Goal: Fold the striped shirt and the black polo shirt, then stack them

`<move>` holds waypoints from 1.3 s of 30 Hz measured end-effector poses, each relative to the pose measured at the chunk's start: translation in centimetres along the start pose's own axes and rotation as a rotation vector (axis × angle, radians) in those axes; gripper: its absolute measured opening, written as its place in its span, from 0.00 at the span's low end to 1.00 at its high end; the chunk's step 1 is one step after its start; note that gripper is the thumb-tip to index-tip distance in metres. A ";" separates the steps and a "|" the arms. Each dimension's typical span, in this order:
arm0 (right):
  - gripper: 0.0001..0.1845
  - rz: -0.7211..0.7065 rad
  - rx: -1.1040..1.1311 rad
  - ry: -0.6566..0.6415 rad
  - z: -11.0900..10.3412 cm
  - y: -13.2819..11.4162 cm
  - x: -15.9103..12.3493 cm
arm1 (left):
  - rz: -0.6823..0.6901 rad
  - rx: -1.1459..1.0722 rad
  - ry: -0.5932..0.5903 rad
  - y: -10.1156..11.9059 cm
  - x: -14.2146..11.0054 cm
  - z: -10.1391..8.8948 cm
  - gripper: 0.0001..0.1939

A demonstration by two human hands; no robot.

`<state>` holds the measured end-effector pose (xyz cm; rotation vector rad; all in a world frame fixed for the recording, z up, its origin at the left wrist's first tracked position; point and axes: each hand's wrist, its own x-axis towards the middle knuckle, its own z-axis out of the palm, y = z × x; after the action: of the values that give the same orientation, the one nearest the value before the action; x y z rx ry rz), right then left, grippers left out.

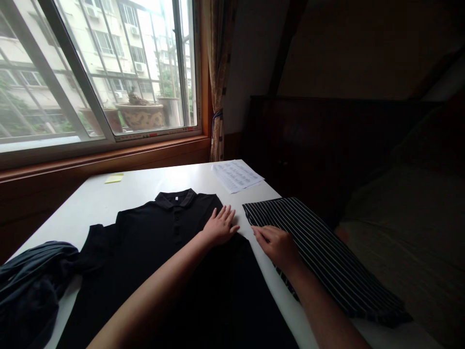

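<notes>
A black polo shirt (152,261) lies spread on the white table, its collar towards the window and its button placket facing up. My left hand (220,226) rests flat with spread fingers on the shirt's right shoulder and sleeve area. Just right of it, my right hand (278,246) is closed in a pinch at the left edge of a black cloth with white stripes (319,247). That edge looks slightly wavy near the fingertips, and my hand and forearm hide part of it. The shirt's lower part runs out of view beneath my left forearm.
A crumpled dark garment (32,281) lies at the left, touching the shirt's sleeve. Printed papers (238,175) and a yellow sticky note (114,178) are at the far side of the white table (167,178). Beyond stand a window and a tied curtain (218,97).
</notes>
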<state>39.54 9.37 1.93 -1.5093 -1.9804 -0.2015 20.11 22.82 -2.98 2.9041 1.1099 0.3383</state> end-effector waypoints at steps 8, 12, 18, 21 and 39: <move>0.16 0.127 0.087 0.105 1.1 1.3 -0.3 | 0.203 -0.089 0.021 5.6 -3.7 -0.9 0.38; 0.17 0.153 0.109 0.092 1.5 1.7 -0.4 | 0.269 -0.155 0.031 7.8 -5.8 -1.6 0.37; 0.17 0.172 0.156 0.096 1.6 1.8 -0.3 | 0.380 -0.220 0.035 7.6 -7.9 -3.0 0.31; 0.16 0.182 0.170 0.095 1.6 1.8 -0.3 | 0.272 -0.199 0.080 6.0 -7.8 -3.3 0.31; 0.09 -0.065 -0.037 -0.189 4.1 -0.9 0.2 | -0.013 0.012 0.022 -1.6 -5.0 -2.4 0.27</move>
<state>37.12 11.23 -0.94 -1.5368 -2.1876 -0.1264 14.92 20.57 -1.74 2.9094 1.1372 0.3658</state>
